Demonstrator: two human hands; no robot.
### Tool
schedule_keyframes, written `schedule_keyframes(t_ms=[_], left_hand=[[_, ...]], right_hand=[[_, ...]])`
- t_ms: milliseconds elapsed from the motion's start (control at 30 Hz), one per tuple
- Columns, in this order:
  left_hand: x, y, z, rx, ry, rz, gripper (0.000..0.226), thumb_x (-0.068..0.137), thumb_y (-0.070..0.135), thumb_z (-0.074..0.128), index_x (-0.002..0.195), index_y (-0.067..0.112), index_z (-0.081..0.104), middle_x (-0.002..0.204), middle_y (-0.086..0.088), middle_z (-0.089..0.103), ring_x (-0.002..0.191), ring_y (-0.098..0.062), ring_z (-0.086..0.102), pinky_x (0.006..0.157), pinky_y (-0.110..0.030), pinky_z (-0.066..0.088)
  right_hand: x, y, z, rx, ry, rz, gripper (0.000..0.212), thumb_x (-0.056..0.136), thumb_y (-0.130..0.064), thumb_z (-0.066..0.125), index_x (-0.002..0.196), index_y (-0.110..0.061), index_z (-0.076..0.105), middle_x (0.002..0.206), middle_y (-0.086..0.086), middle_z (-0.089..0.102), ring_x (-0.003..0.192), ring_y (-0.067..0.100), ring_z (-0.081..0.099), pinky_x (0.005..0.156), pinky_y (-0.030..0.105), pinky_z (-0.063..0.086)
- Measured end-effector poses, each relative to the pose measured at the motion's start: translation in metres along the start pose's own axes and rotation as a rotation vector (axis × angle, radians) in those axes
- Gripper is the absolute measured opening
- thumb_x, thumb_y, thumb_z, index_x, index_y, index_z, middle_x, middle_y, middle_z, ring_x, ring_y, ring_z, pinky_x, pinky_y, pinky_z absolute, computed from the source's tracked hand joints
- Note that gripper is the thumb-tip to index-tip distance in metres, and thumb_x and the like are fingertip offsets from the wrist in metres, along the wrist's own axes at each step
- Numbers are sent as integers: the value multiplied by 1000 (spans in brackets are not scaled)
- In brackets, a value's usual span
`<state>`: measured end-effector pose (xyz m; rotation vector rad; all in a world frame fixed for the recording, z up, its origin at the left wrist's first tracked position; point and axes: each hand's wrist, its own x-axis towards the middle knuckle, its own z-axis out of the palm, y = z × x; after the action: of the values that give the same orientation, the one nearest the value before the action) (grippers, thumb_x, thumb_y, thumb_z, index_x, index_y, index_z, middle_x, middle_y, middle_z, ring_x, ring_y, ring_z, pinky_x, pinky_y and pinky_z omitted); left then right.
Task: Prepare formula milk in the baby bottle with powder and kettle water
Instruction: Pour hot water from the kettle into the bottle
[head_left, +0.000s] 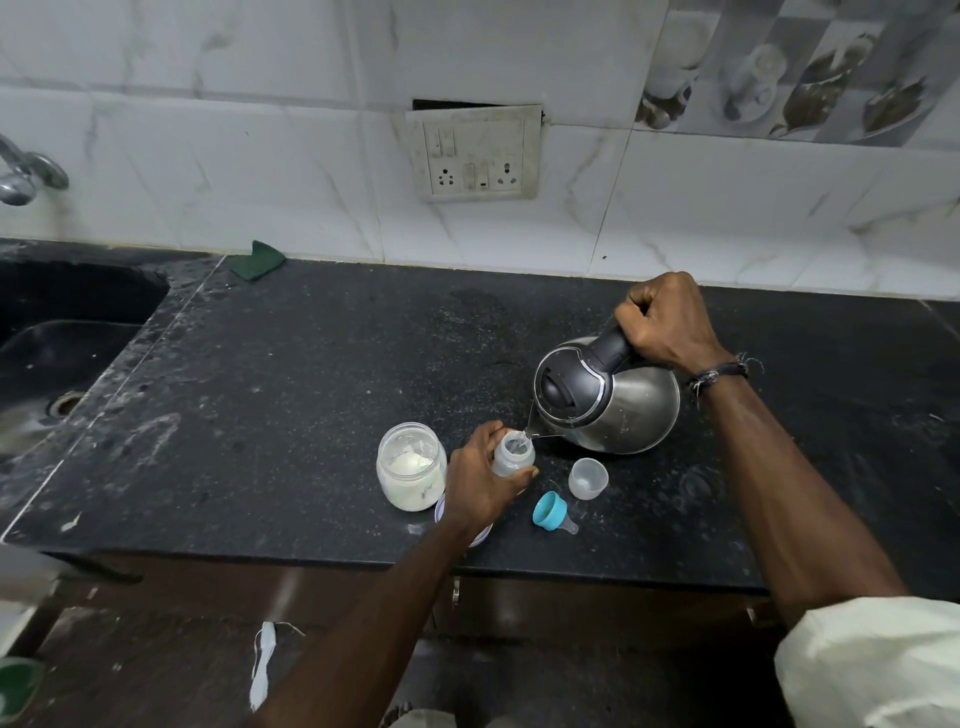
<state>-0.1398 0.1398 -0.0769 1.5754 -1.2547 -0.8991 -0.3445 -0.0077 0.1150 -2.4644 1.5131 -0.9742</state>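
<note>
The left hand (480, 480) is closest to us. Its fingers and thumb curl around the baby bottle (513, 456) and hold it standing up on the black counter (311, 389). I think it holds on so the bottle will not tip when water goes in.

Up and to the right of that hand, the right hand (667, 322) makes a tight fist around the black handle of the steel kettle (608, 397). The kettle leans over so its spout is right at the top of the bottle. A thin stream of water seems to run in. The lid of the kettle is closed, so water only comes out at the spout.

Just left of the left hand is the open powder jar (411, 466), with white powder inside. It is close, so scooping is easy. Part of a round lid (480, 538) peeks out under the left wrist.

Just right of the left hand are the blue teat ring (551, 512), lying on its side, and a clear cap (588, 478). They are off so the bottle is open for filling.
</note>
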Motion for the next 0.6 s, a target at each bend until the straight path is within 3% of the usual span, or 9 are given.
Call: schedule_keyframes(t_ms=[233,467,600], left_hand=[[1,-2,0,-2,-5,-11,89,54,57,82,130,25,50,121,9,70,110,-8,66,97,-40,55],[1,-3,1,-11,-1,-20,91,53,58,82,131,22,51,120,9,70,111,-8,66,97,-40,55],[2,-4,2,-40,-4,-28,93,52,56,83,132,20,51,122,7,70,112,-8,65,98,-40,55]], right_hand=[[0,-1,1,14,8,-7,34,66,-25,50,43,-1,45,40,11,34,42,18,26,47,23,23],[1,4,3,62,21,30,36,66,-28,49,44,1,48,43,24,42,43,18,28,44,27,27],[0,7,0,133,48,79,34,66,-28,47,40,-7,41,38,10,32,41,13,24,43,23,19]])
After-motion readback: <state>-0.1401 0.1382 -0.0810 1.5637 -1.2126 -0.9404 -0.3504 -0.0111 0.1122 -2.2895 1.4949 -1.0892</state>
